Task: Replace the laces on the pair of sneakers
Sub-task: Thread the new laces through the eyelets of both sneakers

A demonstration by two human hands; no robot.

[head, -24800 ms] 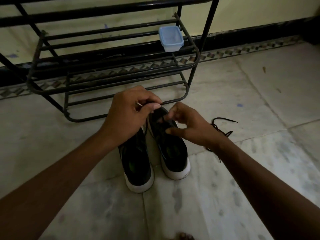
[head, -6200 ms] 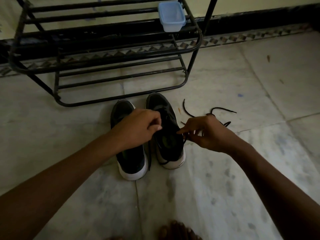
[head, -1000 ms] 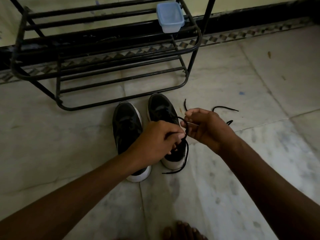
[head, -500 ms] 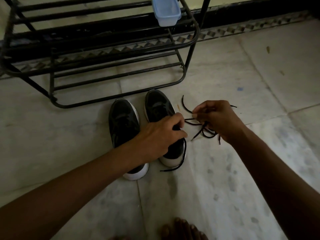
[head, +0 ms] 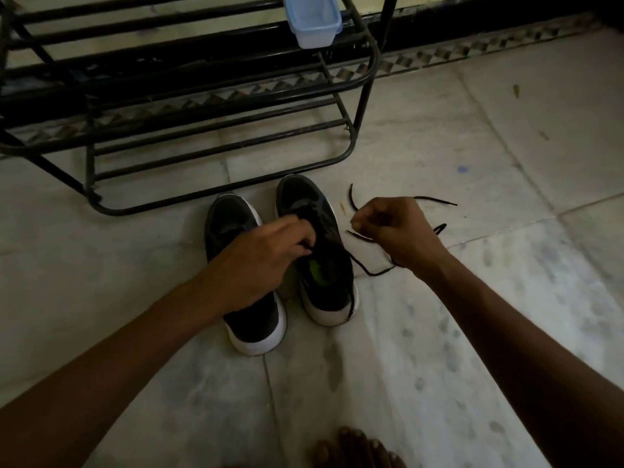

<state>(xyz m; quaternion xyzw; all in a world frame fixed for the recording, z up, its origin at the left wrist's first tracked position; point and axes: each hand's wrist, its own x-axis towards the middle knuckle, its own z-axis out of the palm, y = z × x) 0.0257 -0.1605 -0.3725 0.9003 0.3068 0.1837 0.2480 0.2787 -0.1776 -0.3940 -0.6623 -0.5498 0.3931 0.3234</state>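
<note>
Dim light, head view.

- 2 black sneakers with white soles stand side by side on the marble floor [head: 439,332], toes pointing away. The left sneaker [head: 233,214] touches or nearly touches the right sneaker [head: 304,197].
- Left hand [head: 266,261]: fingers curled down onto the throat of the right sneaker, tips pinching a dark strand of the lace [head: 371,272] at the eyelets.
- Right hand [head: 395,231]: closed in a fist on the same lace, just right of the right sneaker. 1 strand sags from under the wrist back to the shoe. Another strand hangs down that shoe's heel.
- Loose lace ends [head: 435,199] lie on the floor beyond the fist. I cannot tell whether they belong to the gripped lace.
- Edges: the lowest bar of the black metal shoe rack [head: 236,153] curves just beyond both toes, leaving little room forward. The floor is open to the right and toward the camera, crossed by tile joints.
- A pale blue plastic container [head: 312,21] sits on an upper rack bar.
- Bare toes [head: 354,447] show at the bottom edge.
- Writing: the green insole patch inside the right sneaker is too dim to read.
</note>
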